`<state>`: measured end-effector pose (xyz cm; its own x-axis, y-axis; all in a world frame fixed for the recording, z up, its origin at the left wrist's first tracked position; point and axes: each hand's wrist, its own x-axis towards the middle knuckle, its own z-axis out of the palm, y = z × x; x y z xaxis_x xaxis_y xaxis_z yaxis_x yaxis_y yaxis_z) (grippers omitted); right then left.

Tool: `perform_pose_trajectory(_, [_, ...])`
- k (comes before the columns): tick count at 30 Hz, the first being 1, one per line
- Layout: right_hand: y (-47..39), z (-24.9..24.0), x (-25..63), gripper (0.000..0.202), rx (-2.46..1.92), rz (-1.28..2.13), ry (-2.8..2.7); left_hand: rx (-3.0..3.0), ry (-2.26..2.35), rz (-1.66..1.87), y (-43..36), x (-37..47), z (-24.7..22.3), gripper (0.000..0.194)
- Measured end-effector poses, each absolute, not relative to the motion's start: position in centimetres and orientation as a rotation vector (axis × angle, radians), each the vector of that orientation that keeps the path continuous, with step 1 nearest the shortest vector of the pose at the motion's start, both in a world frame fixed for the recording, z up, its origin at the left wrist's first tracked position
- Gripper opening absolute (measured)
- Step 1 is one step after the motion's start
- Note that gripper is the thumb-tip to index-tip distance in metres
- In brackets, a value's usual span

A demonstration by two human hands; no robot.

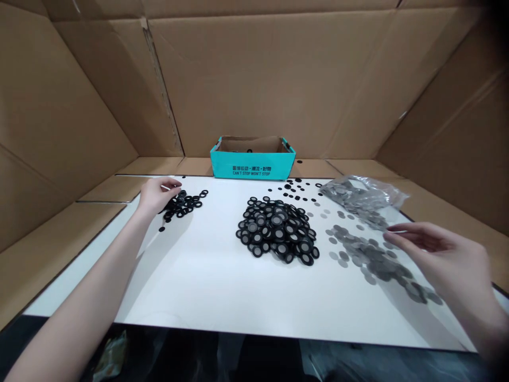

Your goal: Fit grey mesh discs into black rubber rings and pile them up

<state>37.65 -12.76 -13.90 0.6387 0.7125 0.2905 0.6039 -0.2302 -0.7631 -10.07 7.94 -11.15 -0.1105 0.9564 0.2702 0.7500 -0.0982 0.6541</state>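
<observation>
My left hand (155, 194) is over the far left of the white table, at the edge of a small heap of black rings (191, 201). Its thumb and fingers are bent close together, and anything between the tips is too small to make out. On the right, my right hand (445, 249) hovers above scattered thin grey discs (374, 254), thumb and forefinger pinched. What that pinch holds, if anything, I cannot make out. Between the hands lies a large pile of black rings with grey centres (278, 228).
A turquoise box (252, 165) stands at the back middle of the table (191, 281). Behind the right-hand discs lies a clear plastic bag (358, 193) of grey discs. Small black pieces (297, 198) are scattered near the box. Cardboard walls (278, 79) enclose the back and sides.
</observation>
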Motion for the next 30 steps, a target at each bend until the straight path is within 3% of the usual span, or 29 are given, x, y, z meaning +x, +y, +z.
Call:
perform_pose_trajectory(8, [-9.1,-11.3,30.3,0.032,-1.379,0.571,-1.131,1.801,1.305,1.091,4.7,-5.5,-10.1,0.055])
perform_pose_trajectory(12, [-7.4,-10.1,25.6,0.026,-1.203,0.68,-1.32,1.65,0.843,1.02,2.1,-2.4,-10.3,0.044])
perform_pose_trajectory(21, [-5.4,-10.4,20.0,0.018,-0.943,0.994,-1.449,1.536,0.507,0.906,-0.5,-0.8,-10.8,0.032])
perform_pose_trajectory(30, [-6.4,-10.7,19.1,0.013,-0.99,0.765,-1.439,1.537,0.477,0.879,-1.9,0.0,-10.7,0.031])
